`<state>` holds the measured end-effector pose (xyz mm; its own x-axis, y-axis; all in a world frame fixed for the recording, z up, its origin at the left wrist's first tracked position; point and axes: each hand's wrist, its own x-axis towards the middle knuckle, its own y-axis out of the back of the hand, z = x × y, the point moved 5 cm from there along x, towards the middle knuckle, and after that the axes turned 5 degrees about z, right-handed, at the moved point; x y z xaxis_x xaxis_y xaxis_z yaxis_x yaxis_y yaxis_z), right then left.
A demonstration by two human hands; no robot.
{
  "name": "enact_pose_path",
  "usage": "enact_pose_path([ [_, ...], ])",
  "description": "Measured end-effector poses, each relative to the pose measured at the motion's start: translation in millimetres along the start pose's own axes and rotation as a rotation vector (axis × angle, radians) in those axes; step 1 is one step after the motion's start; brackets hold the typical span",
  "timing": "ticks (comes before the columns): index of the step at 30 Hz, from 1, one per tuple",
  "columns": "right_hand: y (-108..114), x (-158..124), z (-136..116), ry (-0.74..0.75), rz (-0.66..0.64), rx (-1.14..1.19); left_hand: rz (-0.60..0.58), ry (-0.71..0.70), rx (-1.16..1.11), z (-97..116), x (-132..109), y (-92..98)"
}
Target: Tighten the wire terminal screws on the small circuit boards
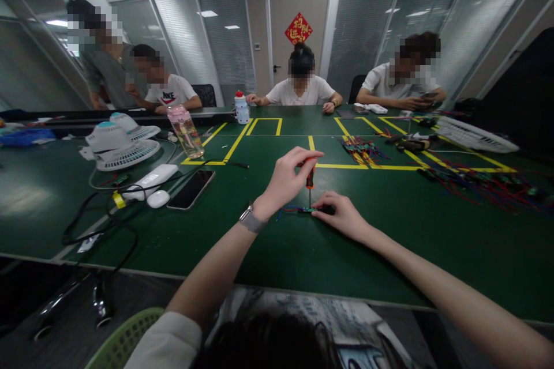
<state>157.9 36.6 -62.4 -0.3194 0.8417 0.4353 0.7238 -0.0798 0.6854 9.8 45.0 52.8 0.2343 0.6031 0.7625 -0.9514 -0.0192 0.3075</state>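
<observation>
My left hand point(288, 176), with a watch on its wrist, is closed round the red-handled screwdriver point(310, 180), which stands upright with its tip down on a small green circuit board point(305, 210) with coloured wires. My right hand point(341, 214) lies on the green table point(268, 242) and pinches the right end of that board, holding it flat.
A black phone point(191, 188), a white mouse point(158, 198), a white box and black cables lie to the left, with two small fans point(116, 147) and a pink bottle point(186, 131). Bundles of coloured wires point(363, 151) lie to the right. Several people sit or stand at the far side.
</observation>
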Motion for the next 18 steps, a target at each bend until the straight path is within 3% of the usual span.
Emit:
enact_pose_path([
  [5,0,0,-1,-0.008,0.008,-0.010,-0.009,0.054,-0.160,-4,-12,-6.5],
  [10,0,-1,-1,0.019,0.001,-0.025,0.138,0.036,-0.039,-1,-18,-3.8],
  [18,0,-1,-2,0.022,-0.011,-0.025,0.084,0.016,-0.055,-3,-22,-7.4],
])
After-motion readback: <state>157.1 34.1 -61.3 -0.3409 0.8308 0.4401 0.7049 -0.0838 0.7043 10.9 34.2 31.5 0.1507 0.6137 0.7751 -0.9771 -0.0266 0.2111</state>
